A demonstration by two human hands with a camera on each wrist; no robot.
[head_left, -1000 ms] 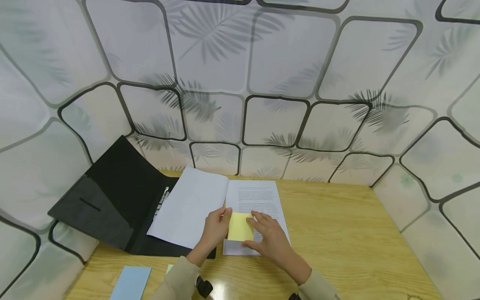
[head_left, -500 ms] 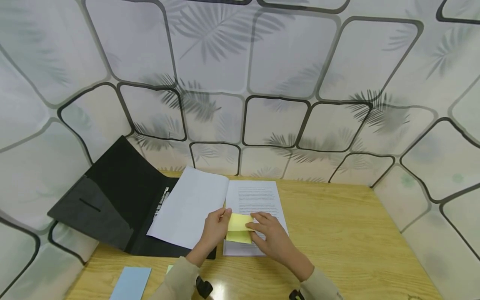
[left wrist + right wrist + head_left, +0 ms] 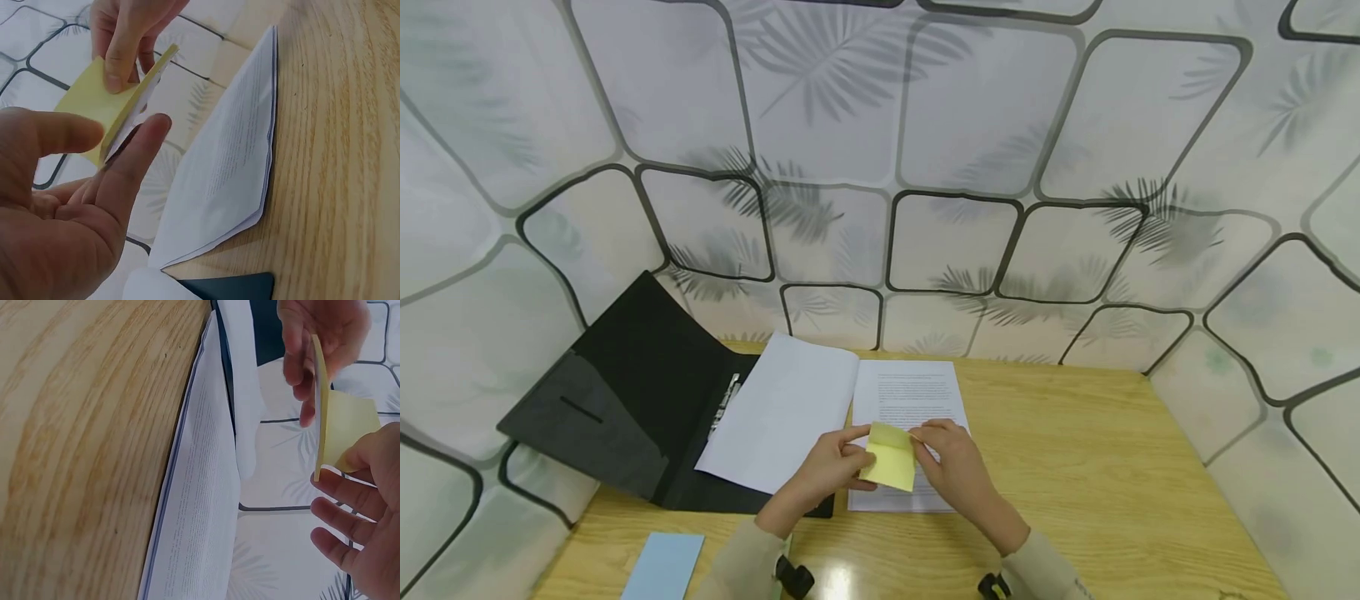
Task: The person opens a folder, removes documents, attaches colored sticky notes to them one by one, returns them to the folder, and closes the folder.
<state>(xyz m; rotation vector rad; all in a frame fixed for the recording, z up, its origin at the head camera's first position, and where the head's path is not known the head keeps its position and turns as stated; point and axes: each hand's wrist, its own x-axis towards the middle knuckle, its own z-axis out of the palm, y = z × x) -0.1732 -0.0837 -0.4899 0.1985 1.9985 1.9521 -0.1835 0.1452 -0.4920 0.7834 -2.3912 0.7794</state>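
A yellow sticky note pad [image 3: 889, 471] is held above the printed pages [image 3: 917, 392]. My left hand [image 3: 831, 462] grips the pad by its left side, with the thumb on top and fingers beneath, as the left wrist view shows. The top sheet [image 3: 351, 419] stands bent up from the pad in the right wrist view. My right hand [image 3: 957, 467] pinches this sheet between thumb and forefinger, while its other fingers spread out below. Part of the pad's underside is hidden by the left fingers.
An open black folder [image 3: 647, 375] with a metal clip [image 3: 724, 406] lies to the left, its cover against the patterned wall. A turned-over white page [image 3: 782, 408] overlaps it. A light blue pad [image 3: 662, 564] lies at the front left; a pale green piece [image 3: 784, 550] is mostly behind the left sleeve.
The pad has tilted and moved slightly right. My left hand has shifted its grip, its thumb now lower on the pad. The sheet's fold has moved up toward the far edge.
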